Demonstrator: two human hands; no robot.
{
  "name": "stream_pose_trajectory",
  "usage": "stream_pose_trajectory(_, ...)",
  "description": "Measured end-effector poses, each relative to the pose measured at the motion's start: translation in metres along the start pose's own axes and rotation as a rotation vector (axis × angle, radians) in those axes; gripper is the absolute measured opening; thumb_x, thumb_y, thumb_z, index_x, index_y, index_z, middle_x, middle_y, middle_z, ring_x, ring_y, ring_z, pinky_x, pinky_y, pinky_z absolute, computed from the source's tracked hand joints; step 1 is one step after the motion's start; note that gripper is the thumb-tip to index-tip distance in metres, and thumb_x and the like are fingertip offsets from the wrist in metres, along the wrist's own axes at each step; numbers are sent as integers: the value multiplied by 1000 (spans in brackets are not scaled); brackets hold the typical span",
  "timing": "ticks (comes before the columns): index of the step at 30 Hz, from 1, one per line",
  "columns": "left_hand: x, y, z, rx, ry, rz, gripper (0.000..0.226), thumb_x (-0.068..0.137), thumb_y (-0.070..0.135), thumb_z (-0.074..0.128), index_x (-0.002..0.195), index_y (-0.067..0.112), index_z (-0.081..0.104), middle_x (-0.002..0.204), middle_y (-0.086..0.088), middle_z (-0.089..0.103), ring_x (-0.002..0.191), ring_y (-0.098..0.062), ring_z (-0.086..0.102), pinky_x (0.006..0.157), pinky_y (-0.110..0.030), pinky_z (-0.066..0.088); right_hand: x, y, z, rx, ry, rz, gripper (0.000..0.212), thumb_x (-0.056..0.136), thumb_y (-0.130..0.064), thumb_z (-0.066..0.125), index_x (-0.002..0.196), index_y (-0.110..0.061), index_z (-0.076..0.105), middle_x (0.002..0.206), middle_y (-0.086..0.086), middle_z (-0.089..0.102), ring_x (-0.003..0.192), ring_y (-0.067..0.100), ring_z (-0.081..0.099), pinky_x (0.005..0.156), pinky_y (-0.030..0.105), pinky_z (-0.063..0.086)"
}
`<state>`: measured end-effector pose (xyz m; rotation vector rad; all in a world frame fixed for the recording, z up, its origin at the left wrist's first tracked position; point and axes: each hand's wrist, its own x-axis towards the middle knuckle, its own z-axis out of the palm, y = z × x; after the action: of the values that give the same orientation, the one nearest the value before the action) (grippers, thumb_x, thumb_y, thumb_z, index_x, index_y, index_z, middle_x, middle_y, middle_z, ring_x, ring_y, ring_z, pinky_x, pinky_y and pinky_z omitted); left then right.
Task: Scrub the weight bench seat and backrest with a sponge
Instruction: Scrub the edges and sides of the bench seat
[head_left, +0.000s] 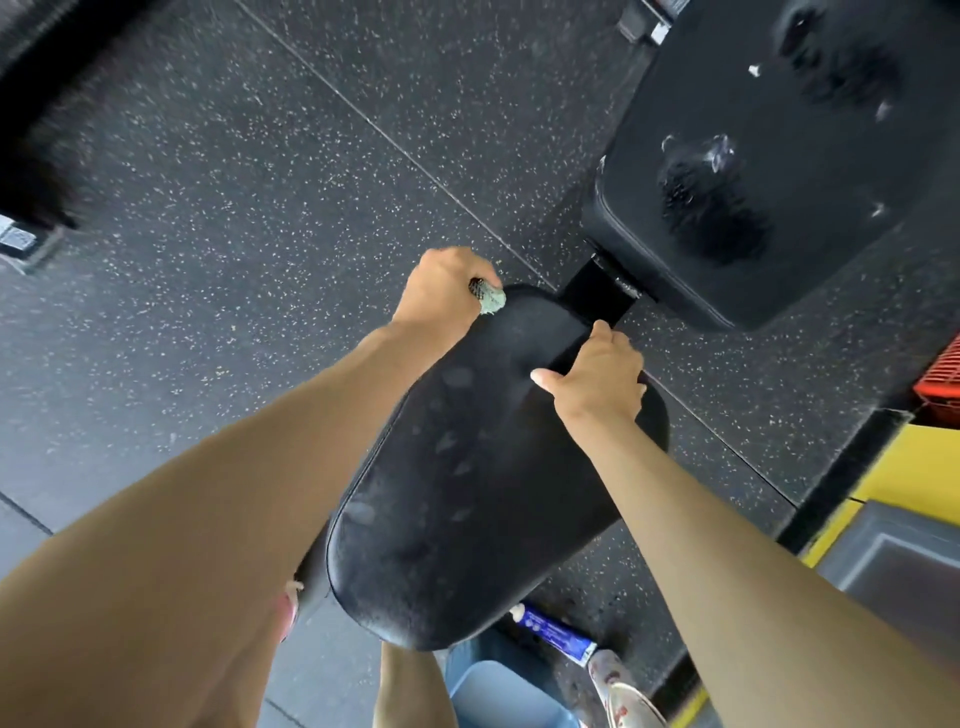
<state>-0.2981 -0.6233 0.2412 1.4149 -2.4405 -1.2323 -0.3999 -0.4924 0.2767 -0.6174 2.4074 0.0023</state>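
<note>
The black bench seat (467, 493) fills the middle of the view, its surface dull with damp smears. At the seat's far left corner the left hand (441, 291) grips a pale green sponge (488, 297) against the edge. The right hand (597, 382) curls over the seat's far right edge. Beyond the seat, joined by a black bracket (597, 293), the backrest (831, 260) carries patches of white suds. Under the seat's near end a blue tube (558, 634) lies on the speckled rubber floor (260, 260).
</note>
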Motion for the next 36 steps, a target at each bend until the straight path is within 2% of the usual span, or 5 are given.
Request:
stream_pose_trajectory(11,16,6,-14,-123,-172,-37,55,70,-24,38,89,11,75,90,2,67,81,-8,60,67,-1,38,4,7,6,127,9,15,93,77,-30,78,148,-10,22,149,6,31,141,26,19,111,54,26)
stream_pose_trajectory(19,61,6,-2,-281,-505,-15,51,75,-17,48,82,27,74,92,3,72,90,-17,65,82,-30,50,22,-9,9,419,95,270,75,77,-48,70,138,-10,46,140,9,45,137,27,28,113,59,15)
stream_pose_trajectory(28,86,17,6,-294,-700,106,48,71,-18,46,87,15,77,90,2,71,86,-8,63,80,-14,45,34,-20,12,407,-2,410,56,76,-47,71,125,-29,52,139,-3,37,141,20,12,108,60,-13)
stream_pose_trajectory(32,85,24,21,-336,-766,120,48,71,-18,44,86,14,76,95,-3,71,92,-17,62,88,-31,47,37,-19,9,427,-65,408,52,76,-48,71,121,-33,51,138,-6,35,139,16,11,109,54,-16)
stream_pose_trajectory(36,73,-6,-3,-513,-670,-10,44,70,-23,47,85,7,75,95,-2,72,92,-12,66,87,-28,50,37,-19,8,464,-71,398,47,76,-47,72,118,-35,52,131,-10,35,137,13,11,107,55,-20)
